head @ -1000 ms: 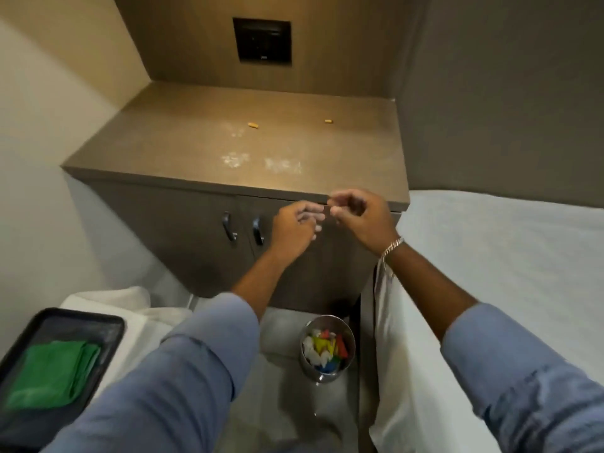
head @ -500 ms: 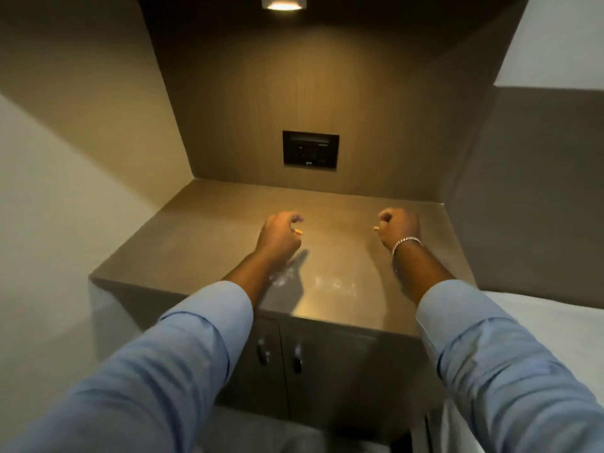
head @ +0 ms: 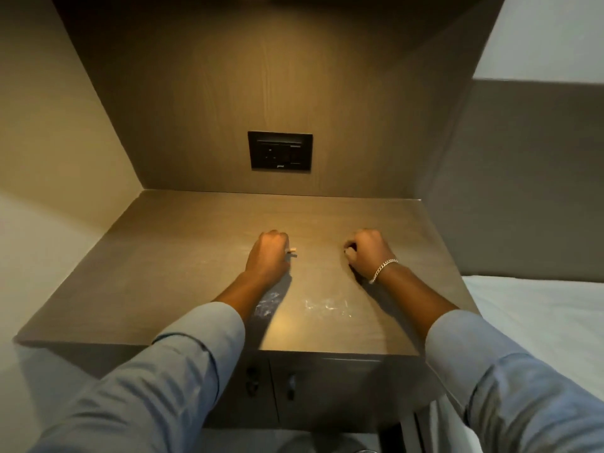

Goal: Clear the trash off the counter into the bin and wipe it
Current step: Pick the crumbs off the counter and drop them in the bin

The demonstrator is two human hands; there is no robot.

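**Last scraps picked up, wiping yet to come**

We reach both hands over the table (head: 183, 256). Our left hand (head: 266, 256) has its fingers pinched together on a small orange scrap (head: 293, 249) that pokes out beside the knuckles. Our right hand (head: 367, 253) is curled tight, but whatever it holds is hidden, so we cannot tell. White smears (head: 327, 305) near the front edge show the wiping is not yet done. The bin's place is hard to make out, and no cloth is in view.
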